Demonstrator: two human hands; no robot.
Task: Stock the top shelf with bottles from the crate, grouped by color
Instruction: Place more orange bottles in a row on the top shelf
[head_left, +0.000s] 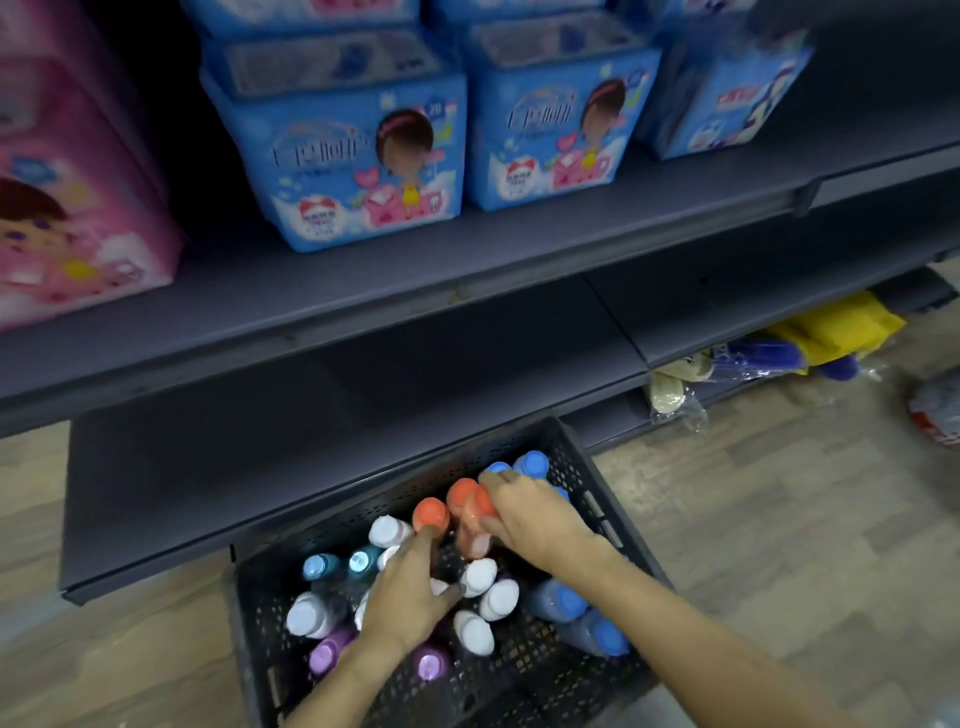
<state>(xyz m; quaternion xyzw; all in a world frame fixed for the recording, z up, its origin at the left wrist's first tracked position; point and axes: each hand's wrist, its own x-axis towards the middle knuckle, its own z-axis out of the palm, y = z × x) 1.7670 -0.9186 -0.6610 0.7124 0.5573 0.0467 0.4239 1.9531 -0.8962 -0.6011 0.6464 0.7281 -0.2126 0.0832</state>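
Observation:
A dark plastic crate (582, 478) stands on the floor below the shelves, filled with several bottles: orange, white, blue, teal and purple. My right hand (530, 512) grips an orange bottle (474, 535) near the crate's far side. Beside it stand two more orange bottles, one (430, 512) to its left and one (460, 492) behind. My left hand (408, 597) reaches among the white bottles (479, 577), its fingers stretched toward the left orange bottle; what lies under its palm is hidden.
Grey shelf boards (363, 312) run above the crate. Blue packs (358, 171) and a pink pack (67, 208) stand on the upper board. Wrapped plush toys (675, 384) and yellow and blue items lie on the bottom shelf at right. The floor is wood-patterned.

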